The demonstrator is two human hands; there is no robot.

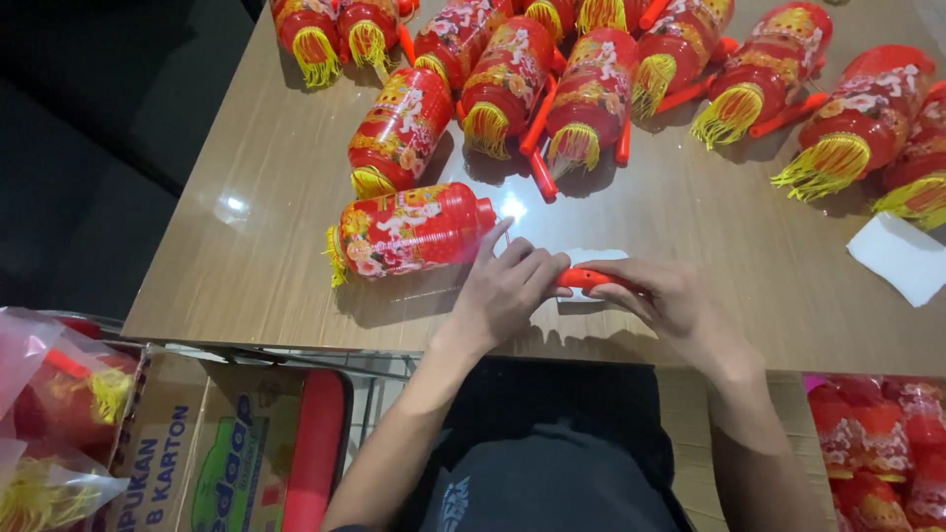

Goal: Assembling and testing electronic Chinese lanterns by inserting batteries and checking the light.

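Cardboard box [212, 448] nearest, below table [256, 246] edge. My left hand [507, 291] and right hand [670, 300] both closed on orange handle [583, 279], centre table, beside red lantern [409, 232] lying sideways. Risk, as I judge: handle slips, knocks lantern rolling off edge.

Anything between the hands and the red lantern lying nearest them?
Nothing visible. The left hand touches the lantern at its right end; both hands hold an orange handle, the right hand gripping its other end. The other lanterns lie farther back.
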